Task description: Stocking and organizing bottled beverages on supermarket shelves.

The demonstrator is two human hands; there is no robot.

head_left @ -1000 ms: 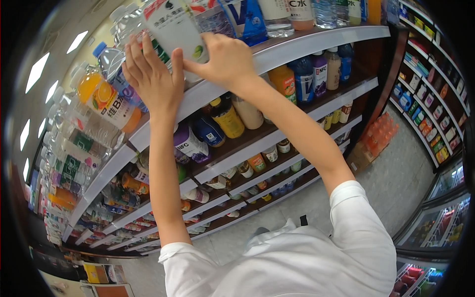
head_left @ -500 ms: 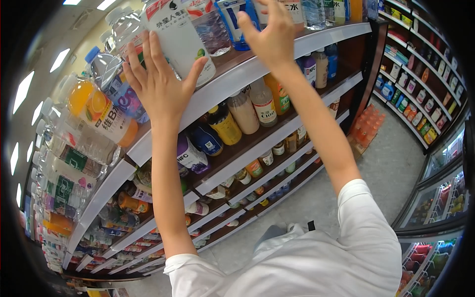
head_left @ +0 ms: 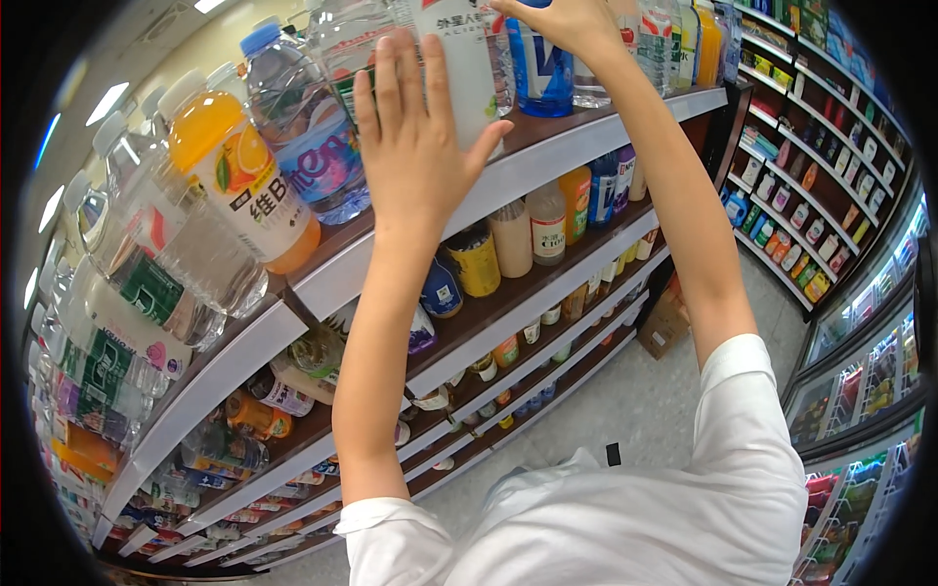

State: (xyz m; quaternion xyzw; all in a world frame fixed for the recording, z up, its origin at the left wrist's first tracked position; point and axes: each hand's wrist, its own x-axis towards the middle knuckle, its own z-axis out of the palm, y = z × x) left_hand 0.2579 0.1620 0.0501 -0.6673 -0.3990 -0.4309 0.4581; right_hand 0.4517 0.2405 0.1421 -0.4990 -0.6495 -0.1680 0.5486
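My left hand (head_left: 415,146) is open, fingers raised and thumb spread. It lies over the front of a white bottle (head_left: 459,73) and a large clear bottle (head_left: 342,39) on the top shelf; whether it presses on them I cannot tell. My right hand (head_left: 576,24) is at the upper edge of the picture, by a blue bottle (head_left: 543,73). Its thumb stretches left across the top of that bottle towards the white one, while the other fingers are cut off from view.
The top shelf (head_left: 586,125) also bears an orange drink bottle (head_left: 239,171) and a blue-capped clear bottle (head_left: 313,137). Lower shelves hold many drinks, such as a yellow bottle (head_left: 475,259). A cardboard box (head_left: 666,322) stands on the floor at the shelf's end. Glass-door coolers (head_left: 840,391) are at right.
The view has shifted, so the shelf's bottles appear further right and lower. My right hand has risen towards the upper edge, and its fingers have gone out of view. My left hand stays open by the white bottle.
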